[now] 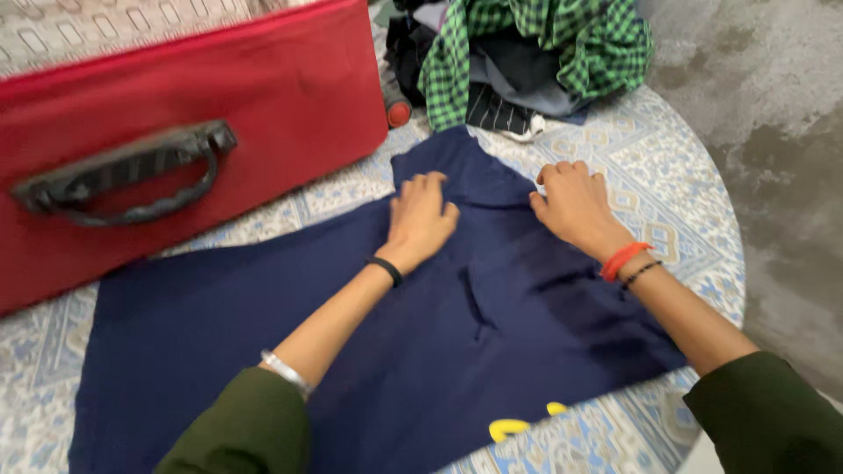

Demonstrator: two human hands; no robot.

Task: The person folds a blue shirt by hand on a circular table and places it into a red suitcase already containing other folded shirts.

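Navy cloth, a shirt [369, 342], lies spread flat on the patterned table [676, 202], reaching from the near edge up toward the clothes heap. Both hands press on its upper part, palms down. The left hand [421, 219] has its fingers curled onto the fabric, gripping nothing that shows; the right hand [575, 202] rests just beside it, knuckles bent, fingertips on the fold (whether it pinches cloth I cannot tell). A yellow print [518, 427] shows at the near hem. Left of the shirt stands a red suitcase [263, 96] with a black handle [123, 175]. Behind lies a green checked shirt [562, 44] on the pile.
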